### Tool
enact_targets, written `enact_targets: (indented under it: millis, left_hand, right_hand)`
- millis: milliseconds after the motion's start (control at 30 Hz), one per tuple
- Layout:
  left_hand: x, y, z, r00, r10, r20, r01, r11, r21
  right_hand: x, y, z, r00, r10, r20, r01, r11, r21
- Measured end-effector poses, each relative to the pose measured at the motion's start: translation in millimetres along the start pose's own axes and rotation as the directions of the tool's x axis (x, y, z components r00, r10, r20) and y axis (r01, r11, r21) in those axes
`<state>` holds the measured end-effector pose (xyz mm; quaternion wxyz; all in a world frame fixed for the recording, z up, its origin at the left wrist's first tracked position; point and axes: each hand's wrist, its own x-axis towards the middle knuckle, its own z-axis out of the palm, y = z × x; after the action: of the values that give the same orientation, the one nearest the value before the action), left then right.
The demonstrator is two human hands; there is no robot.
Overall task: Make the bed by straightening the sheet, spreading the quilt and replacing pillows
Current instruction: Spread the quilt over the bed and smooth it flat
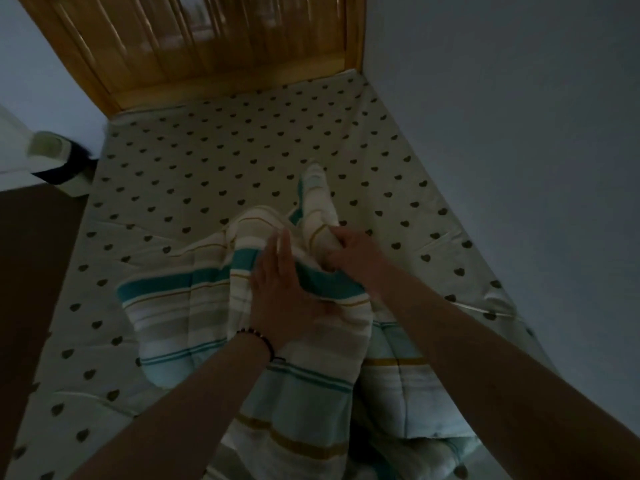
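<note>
The quilt point(304, 358), striped in teal, cream and mustard, lies bunched in a long heap down the middle of the bed, running from the near edge toward the centre, with a narrow twisted end point(313, 188) reaching farthest toward the wooden headboard point(207, 46). Under it the sheet point(194, 161), pale with dark heart shapes, covers the mattress and shows creases on the right side near the wall point(519, 133).

Both bare forearms stretch forward from the near edge and converge over the heap. The left hand point(280, 289) lies palm down on the quilt, fingers straight and together, pointing away toward the headboard, pressing flat on the fabric rather than clutching it; a dark beaded bracelet point(259, 337) circles its wrist. The right hand point(349, 251) sits just to the right and slightly farther off, fingers curled around a gathered fold of the quilt at the base of the twisted end, grasping it.
</note>
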<state>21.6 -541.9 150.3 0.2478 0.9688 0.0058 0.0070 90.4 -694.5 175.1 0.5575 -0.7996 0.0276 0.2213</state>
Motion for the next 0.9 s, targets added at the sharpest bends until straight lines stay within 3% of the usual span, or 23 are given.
enact_targets:
  millis: [67,100,200,234,267,334,400,467,701,834,901]
  left_hand:
    - [15,8,1,0.997,0.068,-0.027,-0.063,0.984,0.164]
    - [24,11,6,0.998,0.067,-0.005,-0.065,0.976,0.209]
    - [37,-14,8,0.999,0.026,-0.024,-0.021,0.979,0.201]
    - [39,-24,4,0.998,-0.015,-0.063,0.026,0.982,0.185]
    - [41,-38,-1,0.990,-0.087,-0.110,0.104,0.981,0.164]
    - [42,-58,-12,0.946,-0.263,-0.189,0.279,0.958,0.065]
    - [41,-76,-20,0.905,-0.381,-0.190,0.376,0.924,-0.063]
    - [35,-89,-25,0.884,-0.411,-0.224,0.411,0.910,-0.049]
    - [16,-105,-24,0.930,-0.316,-0.187,0.312,0.949,-0.052]
    - [9,-115,-37,0.967,-0.202,-0.153,0.215,0.973,0.080]
    - [13,-119,-50,0.973,-0.174,-0.151,0.199,0.965,0.170]
  right_hand:
    - [-2,-1,1,0.988,-0.132,0.084,0.143,0.979,-0.146]
    - [-1,3,-5,0.978,-0.155,0.142,0.170,0.981,-0.098]
    - [8,21,-26,0.975,-0.035,0.220,-0.006,0.983,0.184]
    - [15,33,-32,0.981,0.012,0.195,-0.039,0.990,0.133]
    - [22,45,-35,0.986,0.068,0.153,-0.059,0.996,-0.061]
    - [31,76,-31,0.984,0.127,0.122,-0.061,0.896,-0.441]
    - [32,95,-11,0.973,0.179,0.146,-0.089,0.873,-0.479]
    - [37,101,20,0.973,0.171,0.155,-0.071,0.861,-0.504]
    - [51,118,95,0.962,0.178,0.206,0.041,0.654,-0.756]
    - [50,95,73,0.995,0.089,0.041,-0.034,0.704,-0.709]
    - [52,80,41,0.996,0.048,-0.072,-0.082,0.802,-0.591]
